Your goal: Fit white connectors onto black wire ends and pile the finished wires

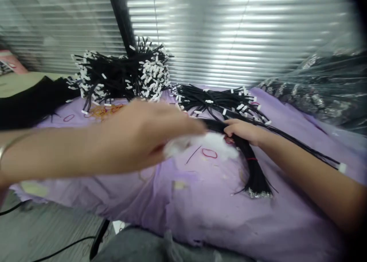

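Currently, head view: R hand (pixel 242 131), fingers closed round a thick bundle of thin black cables (pixel 254 176), gripping it approx. mid-length; bundle lies bent on purple cloth (pixel 206 212), silvery ends twd the wearer, tied w/ a thin red band (pixel 252 159). L hand (pixel 151 134) motion-blurred, over cloth to the L of bundle; blurred white material (pixel 176 146) by its fingers, can't tell if gripped. Loose red loop (pixel 210 157) betw. hands. Behind: white-tipped black cable pile (pixel 114 76), taller, L; flatter white-tipped black cables (pixel 212 97), R.
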The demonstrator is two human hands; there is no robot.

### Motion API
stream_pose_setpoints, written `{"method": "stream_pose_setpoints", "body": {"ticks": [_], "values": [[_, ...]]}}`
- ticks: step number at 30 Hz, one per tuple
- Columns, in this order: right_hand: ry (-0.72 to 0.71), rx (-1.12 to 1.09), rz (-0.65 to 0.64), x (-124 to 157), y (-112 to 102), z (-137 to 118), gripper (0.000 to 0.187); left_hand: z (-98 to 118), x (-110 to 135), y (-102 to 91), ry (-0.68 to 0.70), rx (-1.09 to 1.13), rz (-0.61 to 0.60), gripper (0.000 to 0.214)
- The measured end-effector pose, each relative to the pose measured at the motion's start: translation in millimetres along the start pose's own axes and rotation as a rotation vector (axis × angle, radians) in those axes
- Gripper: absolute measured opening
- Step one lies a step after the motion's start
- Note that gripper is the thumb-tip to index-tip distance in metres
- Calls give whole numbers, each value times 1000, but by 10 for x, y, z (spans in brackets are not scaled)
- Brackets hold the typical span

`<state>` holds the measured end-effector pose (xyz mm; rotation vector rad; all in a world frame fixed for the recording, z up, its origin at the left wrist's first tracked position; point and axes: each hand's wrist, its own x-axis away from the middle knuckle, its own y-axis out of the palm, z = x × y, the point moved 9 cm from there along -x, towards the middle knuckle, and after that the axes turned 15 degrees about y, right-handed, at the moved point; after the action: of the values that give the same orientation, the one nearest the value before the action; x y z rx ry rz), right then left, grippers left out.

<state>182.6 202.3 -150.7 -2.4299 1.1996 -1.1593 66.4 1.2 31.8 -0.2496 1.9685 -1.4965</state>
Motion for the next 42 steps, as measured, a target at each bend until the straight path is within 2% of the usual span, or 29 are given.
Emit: {"method": "stream_pose_setpoints", "body": {"ticks": [2,3,5,7,9,13,16,18,20,23,26,28,31,33,36,39,42], "values": [[18,-40,-37,-9,24,16,15,202,477,327,47,100,-84,42],[28,-49,-55,-15,37,25,15,286,647,577,63,160,-187,41],[43,-55,-71,-30,46,42,15,397,858,1013,63,329,-343,54],[56,-54,-79,-42,44,58,16,421,920,1246,34,438,-422,71],[58,-56,-83,-47,39,62,17,384,876,1232,7,446,-410,77],[42,-64,-89,-44,37,46,18,476,687,993,91,469,-354,66],[44,-64,-82,-37,30,47,16,590,564,1008,108,506,-280,60],[41,-66,-78,-28,27,44,16,634,502,1050,113,498,-187,41],[32,-68,-77,-16,27,34,15,656,463,1012,149,493,-94,24],[25,-75,-71,-1,22,22,16,618,451,757,211,432,-7,30],[20,-87,-69,5,15,14,19,476,501,491,189,275,10,39],[15,-94,-73,0,14,12,21,427,562,490,200,189,-59,42],[12,-108,-78,-15,18,20,22,367,674,746,181,198,-280,49],[14,-127,-85,-23,27,28,23,356,716,871,165,256,-373,54],[7,-182,-111,-21,27,31,24,457,719,977,200,398,-458,58],[-28,-262,-160,2,-28,7,25,489,751,1144,105,500,-553,66],[-98,-321,-231,77,-133,-55,27,498,783,1265,45,554,-545,77]]}}
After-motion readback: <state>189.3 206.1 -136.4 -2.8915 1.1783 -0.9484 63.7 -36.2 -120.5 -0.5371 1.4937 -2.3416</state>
